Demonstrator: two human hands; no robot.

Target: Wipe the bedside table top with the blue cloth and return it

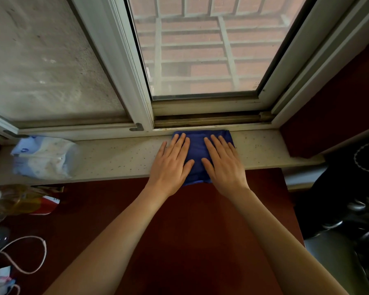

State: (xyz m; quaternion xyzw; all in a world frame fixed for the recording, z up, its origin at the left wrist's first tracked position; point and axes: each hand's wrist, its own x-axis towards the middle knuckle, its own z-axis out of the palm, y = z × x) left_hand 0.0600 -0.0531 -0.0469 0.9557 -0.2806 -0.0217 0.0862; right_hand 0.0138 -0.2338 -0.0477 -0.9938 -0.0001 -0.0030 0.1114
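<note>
The blue cloth lies folded flat on the pale speckled window sill, its near edge hanging slightly over the dark red bedside table top. My left hand presses flat on the cloth's left side, fingers spread. On its right side my right hand lies flat the same way. Neither hand grips the cloth; both palms rest on it.
A pack of wet wipes sits on the sill at left. Bottles and a packet stand at the table's left edge, with a pink cable below. A sliding window is behind; dark objects and a chair are at right.
</note>
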